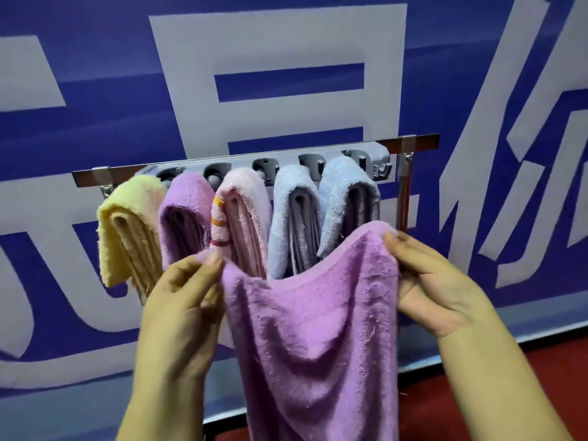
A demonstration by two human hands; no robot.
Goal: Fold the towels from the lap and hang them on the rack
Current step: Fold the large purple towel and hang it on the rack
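Against a blue wall banner (pixel 95 128), the left hand (pixel 181 300) and right hand (pixel 436 281) each pinch an upper corner of the purple towel (pixel 315 329) hanging between them, before the towel rack (pixel 410 144).

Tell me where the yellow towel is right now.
In the head view the yellow towel hangs folded at the left end of the rack, directly left of the folded purple towel.
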